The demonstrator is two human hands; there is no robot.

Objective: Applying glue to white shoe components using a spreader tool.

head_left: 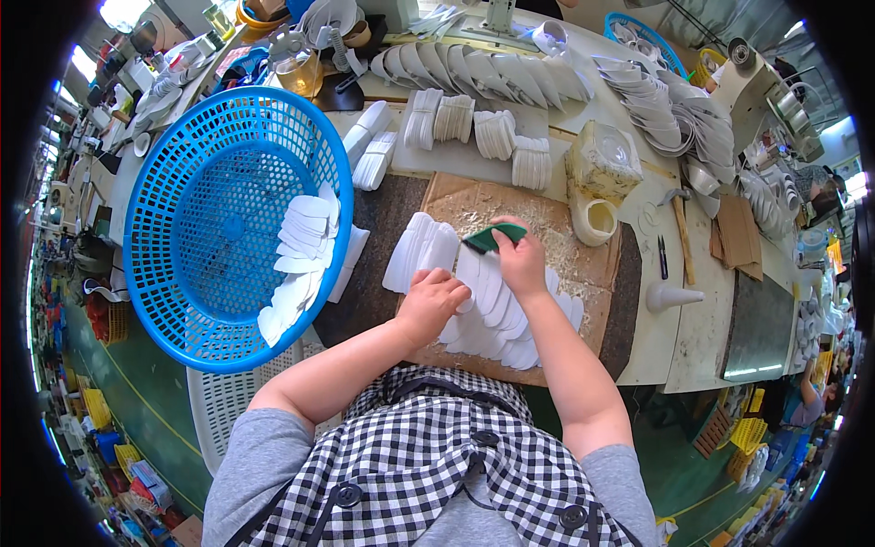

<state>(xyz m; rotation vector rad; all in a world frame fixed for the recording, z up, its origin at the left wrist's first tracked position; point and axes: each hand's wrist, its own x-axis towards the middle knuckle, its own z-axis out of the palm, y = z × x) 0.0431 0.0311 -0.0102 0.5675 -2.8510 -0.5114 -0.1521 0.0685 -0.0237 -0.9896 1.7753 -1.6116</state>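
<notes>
White strap-shaped pieces (497, 305) with rounded ends lie fanned and overlapping on a glue-stained cardboard sheet (570, 223) before me. In my right hand (521, 260) is a flat green scraper (492, 239), pinched at its right end and held low over the far ends of the fan. My left hand (431, 305), its fingers bent and drawn together, presses on the fan's left edge; its fingertips are partly hidden. Touching the cardboard's left side is a stack of similar white pieces (421, 251). More such pieces (305, 232) lie in the blue basket (137, 264) to the left.
Tied white bundles (453, 118) stand on a pale board beyond the cardboard. A glue-crusted container (602, 164) sits at the far right of it, with a hammer (684, 242), a black pen-like tool (663, 258) and a white cone (673, 296) further right. Curved white parts (483, 71) line the back.
</notes>
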